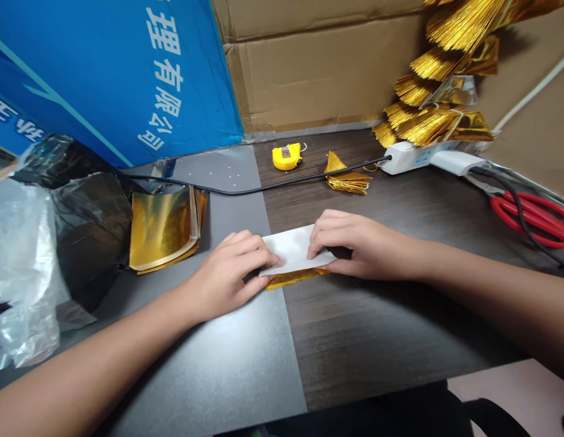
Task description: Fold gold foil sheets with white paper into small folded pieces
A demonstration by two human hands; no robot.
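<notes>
The hands (229, 274) (361, 246) hide the foil sheet's (293, 250) ends.

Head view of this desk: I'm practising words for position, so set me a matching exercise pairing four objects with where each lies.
Objects:
1. Red-handled scissors
2. Yellow tape measure
3. Stack of gold foil sheets
4. White power strip

Places:
A. On the grey mat, beside a black plastic bag
B. Below gold fringed decorations
C. At far right, beneath a black cable
D. On the dark wood desktop, left of a folded gold foil pile

Pairs: 1-C, 2-D, 3-A, 4-B
</notes>
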